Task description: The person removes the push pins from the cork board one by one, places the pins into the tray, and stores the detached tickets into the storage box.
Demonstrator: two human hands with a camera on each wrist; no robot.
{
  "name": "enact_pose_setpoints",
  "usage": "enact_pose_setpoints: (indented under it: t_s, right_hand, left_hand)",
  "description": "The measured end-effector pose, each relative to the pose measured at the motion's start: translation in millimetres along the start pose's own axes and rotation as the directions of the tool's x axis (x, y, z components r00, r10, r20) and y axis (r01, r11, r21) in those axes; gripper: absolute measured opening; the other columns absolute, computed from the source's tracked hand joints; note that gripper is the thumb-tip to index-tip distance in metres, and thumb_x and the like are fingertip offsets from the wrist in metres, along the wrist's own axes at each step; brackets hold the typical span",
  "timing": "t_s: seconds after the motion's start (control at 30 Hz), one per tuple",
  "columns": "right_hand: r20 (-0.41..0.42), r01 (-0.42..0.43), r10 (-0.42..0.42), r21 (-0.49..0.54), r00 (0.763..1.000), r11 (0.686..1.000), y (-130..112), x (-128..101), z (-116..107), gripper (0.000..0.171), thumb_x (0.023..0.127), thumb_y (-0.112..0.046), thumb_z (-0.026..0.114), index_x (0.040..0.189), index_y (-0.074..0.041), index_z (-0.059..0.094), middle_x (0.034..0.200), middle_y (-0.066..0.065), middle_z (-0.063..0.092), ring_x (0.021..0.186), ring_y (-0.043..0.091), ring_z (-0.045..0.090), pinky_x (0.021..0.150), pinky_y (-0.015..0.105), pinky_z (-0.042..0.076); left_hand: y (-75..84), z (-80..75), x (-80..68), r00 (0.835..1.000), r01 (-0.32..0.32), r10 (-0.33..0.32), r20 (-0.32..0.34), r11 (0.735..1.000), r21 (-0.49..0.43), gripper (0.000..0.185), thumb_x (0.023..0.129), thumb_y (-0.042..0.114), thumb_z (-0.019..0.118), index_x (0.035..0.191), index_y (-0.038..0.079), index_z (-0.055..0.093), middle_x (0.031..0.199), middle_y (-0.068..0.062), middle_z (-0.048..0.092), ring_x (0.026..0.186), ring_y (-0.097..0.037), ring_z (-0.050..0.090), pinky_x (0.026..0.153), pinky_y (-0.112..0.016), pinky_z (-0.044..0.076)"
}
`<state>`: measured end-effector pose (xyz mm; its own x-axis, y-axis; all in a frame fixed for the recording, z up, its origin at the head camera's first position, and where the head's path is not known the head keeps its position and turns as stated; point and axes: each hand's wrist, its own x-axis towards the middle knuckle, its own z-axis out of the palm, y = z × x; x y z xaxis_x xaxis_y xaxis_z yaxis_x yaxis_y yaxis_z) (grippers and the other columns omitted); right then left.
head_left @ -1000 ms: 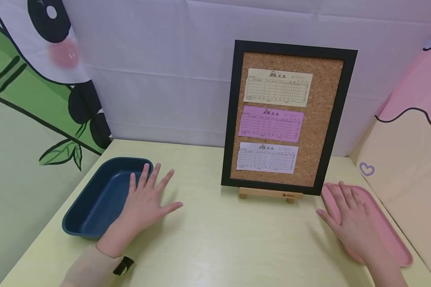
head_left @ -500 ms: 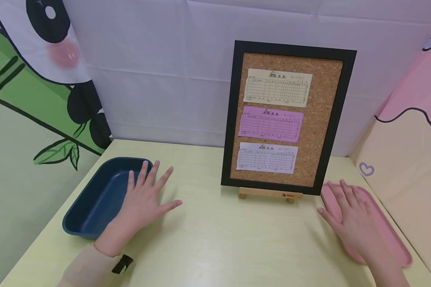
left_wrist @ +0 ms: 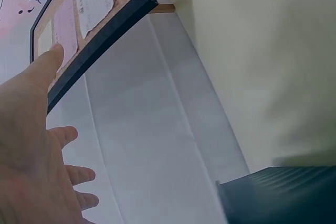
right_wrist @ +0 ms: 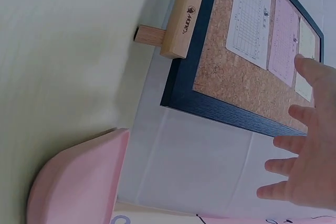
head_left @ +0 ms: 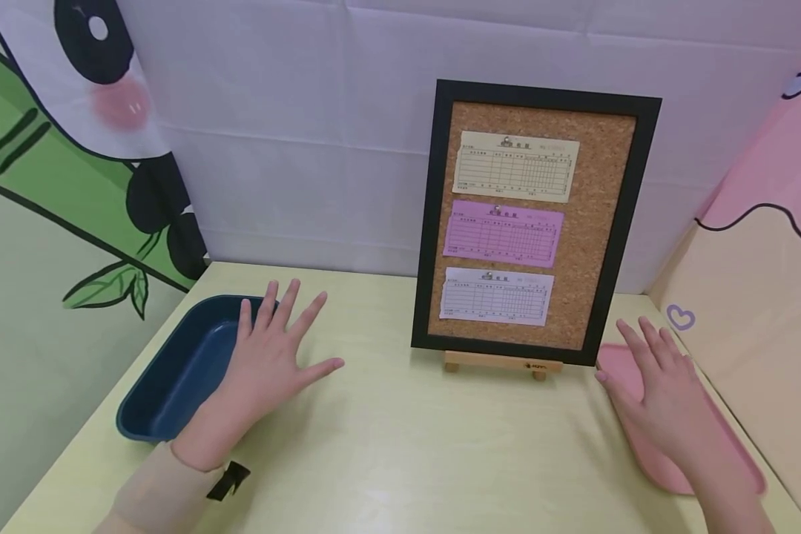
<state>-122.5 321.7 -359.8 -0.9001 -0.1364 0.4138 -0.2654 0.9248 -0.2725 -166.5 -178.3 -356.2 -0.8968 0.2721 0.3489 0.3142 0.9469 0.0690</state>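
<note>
Head view shows the left hand (head_left: 267, 363) spread wide, fingers straight and parted, holding nothing; it hangs over the right rim of the blue tray (head_left: 173, 371), its fingertips over the tray's far right corner; whether the palm touches the rim I cannot tell. The tray sits near the table's (head_left: 407, 445) left edge, toward the far left corner, and nothing shows inside it. The right hand (head_left: 667, 400) is just as open, fingers straight and holding nothing, over the near half of the pink tray (head_left: 734, 460), which lies along the table's right edge. In the right wrist view the fingers (right_wrist: 307, 156) stand clear of the tray's surface (right_wrist: 79, 182).

Between the two trays, at the far edge and right of the middle, a black-framed cork board (head_left: 430, 222) leans on a small wooden stand (head_left: 500, 362). Three printed slips are fixed to it in a column: a yellow slip (head_left: 515, 165) on top, a purple slip (head_left: 503, 231) in the middle, a white slip (head_left: 497, 295) at the bottom; small pins seem to hold them, though they are too small to be sure of. A white cloth (head_left: 307, 148) hangs behind.

By my reading nothing is yet in hand: both hands are poised beside their trays and no grasp has begun. A reach to the board would call for a fine pinch on a pin or a slip's edge, with the light board steadied so that it does not tip off its stand.
</note>
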Motion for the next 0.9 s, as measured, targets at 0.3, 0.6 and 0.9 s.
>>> enact_pose_setpoints:
  t_s: [0.3,0.6,0.9]
  right_hand:
    - [-0.065,0.029,-0.027,0.045,0.998,0.999,-8,16,-16,0.074,0.089,-0.033,0.064,0.150,-0.017,0.025,0.154,0.021,0.019,0.142,0.044,0.008,0.110,0.061,0.004]
    - [-0.128,0.054,-0.044,0.072,0.991,0.996,-19,38,-32,0.078,0.085,-0.031,0.070,0.149,-0.017,0.028,0.154,0.018,0.020,0.140,0.043,0.016,0.111,0.060,0.009]
    - [-0.160,0.018,-0.006,0.075,0.987,0.997,-31,59,-46,0.074,0.089,-0.032,0.065,0.150,-0.018,0.025,0.156,0.012,0.018,0.142,0.039,0.015,0.109,0.061,0.013]
  left_hand:
    - [10.6,-20.9,17.3,0.998,-0.014,0.015,-0.058,1.000,0.019,0.093,0.077,0.072,0.054,0.151,0.030,0.017,0.158,-0.013,0.009,0.145,-0.035,-0.003,0.109,-0.064,0.003]
    - [23.0,-35.4,39.5,0.991,-0.030,0.024,-0.135,0.999,-0.042,0.089,0.079,0.066,0.059,0.150,0.024,0.025,0.158,-0.013,0.008,0.145,-0.035,-0.002,0.109,-0.064,0.000]
    - [32.4,-46.4,60.2,0.984,-0.043,0.031,-0.176,0.997,-0.067,0.089,0.079,0.068,0.057,0.151,0.028,0.022,0.158,-0.012,0.009,0.145,-0.033,-0.001,0.110,-0.063,0.003]
